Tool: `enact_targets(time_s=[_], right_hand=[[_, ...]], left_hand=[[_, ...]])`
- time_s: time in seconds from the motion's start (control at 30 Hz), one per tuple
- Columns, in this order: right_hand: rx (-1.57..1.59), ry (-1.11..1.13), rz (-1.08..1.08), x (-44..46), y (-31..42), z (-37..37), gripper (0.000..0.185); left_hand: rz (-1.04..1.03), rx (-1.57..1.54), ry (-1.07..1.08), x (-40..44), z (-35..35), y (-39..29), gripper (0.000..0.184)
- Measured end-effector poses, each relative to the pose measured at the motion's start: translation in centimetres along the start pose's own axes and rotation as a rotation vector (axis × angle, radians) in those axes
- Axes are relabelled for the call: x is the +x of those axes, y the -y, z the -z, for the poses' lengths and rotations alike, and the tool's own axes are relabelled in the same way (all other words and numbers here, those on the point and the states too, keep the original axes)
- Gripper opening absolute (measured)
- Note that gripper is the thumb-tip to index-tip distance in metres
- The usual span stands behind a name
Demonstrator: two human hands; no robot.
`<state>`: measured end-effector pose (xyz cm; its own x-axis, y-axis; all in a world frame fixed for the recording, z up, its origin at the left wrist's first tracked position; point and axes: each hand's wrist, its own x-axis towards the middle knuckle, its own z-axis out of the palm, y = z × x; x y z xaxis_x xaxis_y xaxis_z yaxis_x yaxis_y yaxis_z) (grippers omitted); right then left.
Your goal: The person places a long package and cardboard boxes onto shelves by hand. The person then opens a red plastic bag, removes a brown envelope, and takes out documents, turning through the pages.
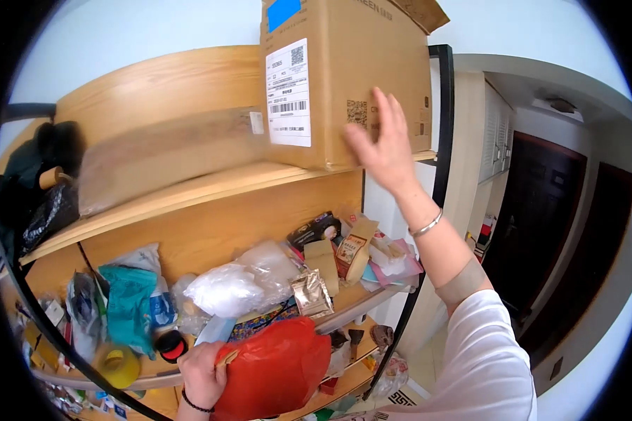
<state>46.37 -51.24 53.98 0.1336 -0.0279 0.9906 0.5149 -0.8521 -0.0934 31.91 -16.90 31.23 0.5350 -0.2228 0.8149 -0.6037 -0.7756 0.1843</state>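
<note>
Left hand (202, 370) grips red bag (277, 368); right hand (387, 149) spread at cardboard box (347, 63) on shelf (189, 191).

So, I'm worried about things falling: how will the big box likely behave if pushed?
The box should stay fairly stiff, given its flat cardboard sides. Standing near the front of the upper shelf, it could tip off if pushed outward. Smooth cardboard on wood may slide, though hidden contents leave its weight uncertain.

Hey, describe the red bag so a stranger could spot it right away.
Start at the wooden shelving unit with a big cardboard box up top. Below, in front of the next shelf, the left hand grips the red bag. Its broad, bright red surface sets it apart from the white plastic and teal bag nearby.
</note>
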Motion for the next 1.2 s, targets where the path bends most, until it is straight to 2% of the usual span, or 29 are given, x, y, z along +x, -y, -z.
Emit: enact_targets(time_s=[0.03,0.2,0.47,0.6,0.67,0.73,0.8,0.83,0.87,1.03,1.07,1.13,1.2], right_hand=[[-0.033,0.051,0.000,-0.1,2.3,0.0,0.091],[-0.081,0.124,-0.098,0.9,4.8,-0.3,0.099],[-0.093,-0.024,-0.049,1.0,3.8,-2.6,0.083],[-0.020,-0.067,-0.006,1.6,3.6,-2.4,0.074],[0.002,-0.062,0.008,1.4,4.0,-2.1,0.072],[-0.029,-0.070,0.012,1.0,4.4,-1.9,0.073],[-0.056,-0.083,0.004,0.5,4.7,-2.1,0.074],[-0.049,-0.097,0.016,0.3,4.7,-2.1,0.074],[-0.045,-0.113,0.025,0.1,4.6,-2.0,0.074],[-0.048,-0.151,0.035,0.3,3.4,-3.5,0.073],[-0.049,-0.179,0.050,0.5,3.0,-4.0,0.072],[-0.020,-0.196,0.054,1.4,2.2,-5.4,0.072],[0.001,-0.197,0.051,1.8,1.3,-7.0,0.072]], left_hand=[[0.001,0.007,-0.002,0.4,0.2,-0.2,0.025],[0.027,-0.035,-0.047,1.0,1.0,0.1,0.024],[0.020,0.070,-0.170,4.3,6.2,1.3,0.020],[0.117,0.102,-0.171,6.6,8.3,2.6,0.024],[0.120,0.101,-0.241,8.6,9.5,2.2,0.037],[0.284,0.156,-0.204,10.8,11.3,2.2,0.050],[0.372,0.214,-0.198,13.1,13.0,3.6,0.057],[0.341,0.227,-0.228,13.9,13.3,5.2,0.059],[0.393,0.147,-0.150,14.7,14.4,5.0,0.060],[0.441,0.386,0.198,17.2,16.7,3.7,0.062],[0.451,0.337,0.254,17.5,17.0,4.1,0.063],[0.327,0.382,0.205,17.5,17.2,5.1,0.049],[0.481,0.390,0.432,18.6,18.2,4.1,0.058]])
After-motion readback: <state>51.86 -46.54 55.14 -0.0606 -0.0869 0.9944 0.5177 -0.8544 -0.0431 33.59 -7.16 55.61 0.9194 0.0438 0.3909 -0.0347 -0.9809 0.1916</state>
